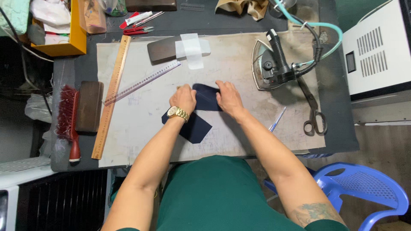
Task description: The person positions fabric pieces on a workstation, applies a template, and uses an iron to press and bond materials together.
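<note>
A small dark navy piece of fabric [201, 115] lies in the middle of a worn pale pressing mat [141, 119]. My left hand [184, 99], with a gold watch on the wrist, presses down on its left part. My right hand [229, 98] rests on its upper right part, fingers spread over the cloth. The upper portion of the fabric looks folded between the two hands; the lower corner sticks out toward me.
A steam iron [269, 64] with a hose stands at the right, scissors [313, 112] beside it. A wooden ruler [111, 96] and clear ruler [143, 82] lie left, then a wooden block [88, 106] and red brush [68, 119]. A blue plastic chair [364, 188] is lower right.
</note>
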